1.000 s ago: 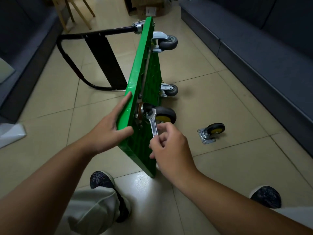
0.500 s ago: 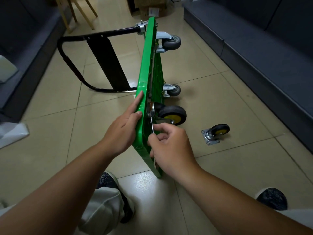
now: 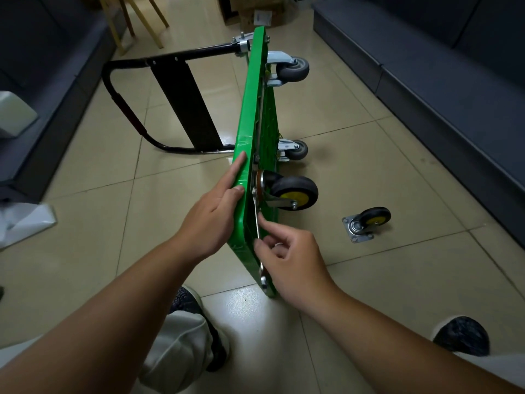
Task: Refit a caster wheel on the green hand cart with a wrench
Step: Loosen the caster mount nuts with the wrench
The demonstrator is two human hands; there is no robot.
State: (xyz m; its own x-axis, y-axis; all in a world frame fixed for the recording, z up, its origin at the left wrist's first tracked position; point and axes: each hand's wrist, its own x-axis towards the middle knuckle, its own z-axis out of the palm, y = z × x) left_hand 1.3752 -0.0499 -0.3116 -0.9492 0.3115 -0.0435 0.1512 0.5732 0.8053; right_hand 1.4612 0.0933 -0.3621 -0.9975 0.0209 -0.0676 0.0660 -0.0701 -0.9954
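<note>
Head view: the right hand (image 3: 287,260) pinches the handle of the wrench (image 3: 257,223) between thumb and index finger (image 3: 267,226), and its other fingers are curled into the palm. The wrench lies close along the underside of the green cart (image 3: 255,109), with its upper end at the mounting plate of the yellow-hub caster (image 3: 294,193), just above the fingertips, and its lower end showing below the hand near the bottom corner of the deck. The left hand (image 3: 216,214) lies against the other side of the deck with straight fingers, index and thumb resting along the green rim, level with that caster. The cart stands on its edge on the tiled floor (image 3: 369,294), with 2 grey casters (image 3: 292,69) further along and the black handle (image 3: 176,55) folded out to the left. A loose caster (image 3: 369,223) lies on the floor to the right, well apart from both hands.
</note>
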